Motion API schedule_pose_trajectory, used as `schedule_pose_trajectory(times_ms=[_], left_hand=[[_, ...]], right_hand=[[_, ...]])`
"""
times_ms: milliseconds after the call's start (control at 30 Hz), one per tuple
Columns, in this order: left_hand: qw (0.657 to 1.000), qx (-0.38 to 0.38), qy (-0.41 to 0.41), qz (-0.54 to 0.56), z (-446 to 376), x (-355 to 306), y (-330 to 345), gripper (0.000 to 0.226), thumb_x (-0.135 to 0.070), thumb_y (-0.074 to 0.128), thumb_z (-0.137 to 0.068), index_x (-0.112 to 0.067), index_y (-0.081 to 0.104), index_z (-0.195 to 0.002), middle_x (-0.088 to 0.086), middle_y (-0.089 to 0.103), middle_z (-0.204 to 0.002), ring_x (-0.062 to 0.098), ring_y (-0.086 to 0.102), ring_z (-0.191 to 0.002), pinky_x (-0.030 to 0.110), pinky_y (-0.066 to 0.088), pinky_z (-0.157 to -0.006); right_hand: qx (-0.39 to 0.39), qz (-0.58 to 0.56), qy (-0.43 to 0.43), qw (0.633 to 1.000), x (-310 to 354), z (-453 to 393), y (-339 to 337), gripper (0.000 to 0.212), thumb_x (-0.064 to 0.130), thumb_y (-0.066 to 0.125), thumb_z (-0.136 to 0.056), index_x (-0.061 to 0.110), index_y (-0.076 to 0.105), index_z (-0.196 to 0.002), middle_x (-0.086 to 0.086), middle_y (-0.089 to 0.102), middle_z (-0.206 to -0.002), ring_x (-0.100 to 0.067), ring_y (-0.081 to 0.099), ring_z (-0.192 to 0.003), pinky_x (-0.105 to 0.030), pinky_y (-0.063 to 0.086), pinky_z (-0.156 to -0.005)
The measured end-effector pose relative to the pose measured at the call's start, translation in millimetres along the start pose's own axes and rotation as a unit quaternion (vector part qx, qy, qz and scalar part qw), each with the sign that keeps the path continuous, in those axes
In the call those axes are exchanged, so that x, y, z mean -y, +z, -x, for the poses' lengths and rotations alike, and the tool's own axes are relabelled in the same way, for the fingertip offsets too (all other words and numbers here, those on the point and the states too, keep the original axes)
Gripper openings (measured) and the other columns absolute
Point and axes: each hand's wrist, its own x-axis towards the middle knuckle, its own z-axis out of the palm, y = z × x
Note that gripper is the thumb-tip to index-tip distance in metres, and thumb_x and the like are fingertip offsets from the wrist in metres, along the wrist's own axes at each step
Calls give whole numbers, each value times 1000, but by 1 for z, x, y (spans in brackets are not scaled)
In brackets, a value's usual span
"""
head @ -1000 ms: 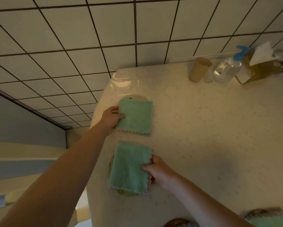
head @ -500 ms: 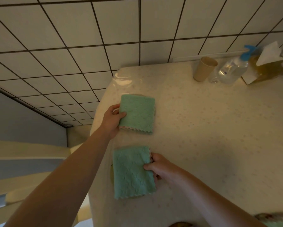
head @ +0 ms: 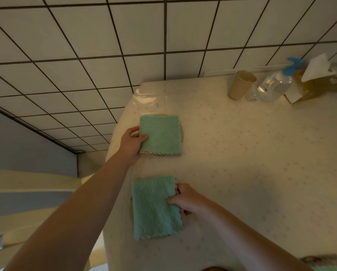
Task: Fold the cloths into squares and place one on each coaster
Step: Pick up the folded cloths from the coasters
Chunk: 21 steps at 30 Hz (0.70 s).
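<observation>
Placing step: both folded cloths are lying on coasters at the counter's (head: 241, 173) left edge.
Left hand (head: 131, 142): grip pinching the far cloth (head: 160, 134).
Right hand (head: 185, 200): grip pinching the near cloth (head: 156, 208).
Next: squaring each cloth, then releasing.

Two bare forearms and hands seen from above.
No sleeves, watch, rings or gloves are seen on either arm up to the frame edge; left hand (head: 132, 142) and right hand (head: 185, 200) are uncovered, nails short, no markings or bands noted.
</observation>
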Motion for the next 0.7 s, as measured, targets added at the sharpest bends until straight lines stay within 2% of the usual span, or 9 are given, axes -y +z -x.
schedule_pose_trajectory(times_ms=[133, 233, 333, 433, 500, 567, 633, 700], left_hand=[[1000, -18, 12, -22, 2, 0, 0, 39, 7, 64, -84, -10, 48, -115, 16, 59, -112, 26, 63, -90, 42, 55, -76], [989, -36, 62, -132, 4, 1, -3, 45, 0, 69, -82, -10, 48, -121, 15, 58, -118, 26, 62, -96, 41, 55, -81], [964, -19, 122, -234, 5, 0, -4, 60, -6, 76, -77, -12, 47, -129, 5, 55, -116, 22, 58, -100, 35, 54, -77], [913, -22, 176, -368, 4, 1, -12, 72, -13, 82, -69, -17, 46, -131, 5, 52, -124, 26, 58, -105, 42, 54, -86], [865, -40, 199, -458, 4, 3, -18, 73, -17, 82, -69, -15, 46, -133, 10, 46, -133, 30, 56, -109, 42, 49, -94], [833, -58, 213, -506, 8, 3, -23, 70, -18, 78, -73, -11, 47, -135, 13, 41, -138, 31, 50, -117, 41, 42, -101], [825, -72, 213, -518, 16, 4, -28, 63, -19, 74, -78, -11, 47, -135, 13, 41, -139, 31, 49, -118, 41, 41, -102], [838, -74, 202, -502, 33, 8, -35, 57, -20, 70, -81, -12, 48, -134, 12, 42, -138, 32, 53, -114, 41, 44, -98]], right_hand=[[-55, 77, -16, 995, 1, -2, 0, 33, 21, 63, -78, 13, 61, -110, -4, 67, -105, -16, 65, -92, -33, 55, -84], [-93, 144, -30, 985, 1, 2, -1, 29, 28, 64, -78, 11, 58, -102, -1, 64, -97, -17, 62, -89, -29, 53, -70], [-126, 198, -29, 972, -2, 5, -4, 28, 35, 64, -80, 14, 48, -90, 0, 55, -86, -19, 56, -80, -25, 41, -55], [-146, 220, -37, 964, -6, 8, -4, 27, 37, 63, -82, 19, 43, -81, 3, 50, -78, -11, 48, -67, -23, 33, -48], [-161, 236, -39, 957, -8, 9, -2, 26, 36, 62, -82, 19, 42, -79, 1, 53, -82, -15, 50, -70, -24, 31, -49], [-179, 264, -34, 947, -9, 13, 0, 24, 36, 60, -82, 16, 47, -88, -6, 58, -94, -24, 54, -82, -29, 35, -56], [-195, 298, -32, 934, -12, 16, 2, 24, 35, 55, -85, 15, 50, -97, -8, 59, -98, -28, 56, -89, -31, 36, -64], [-210, 317, -41, 924, -19, 23, 4, 26, 35, 49, -88, 13, 51, -101, -11, 61, -101, -30, 58, -94, -31, 36, -65]])
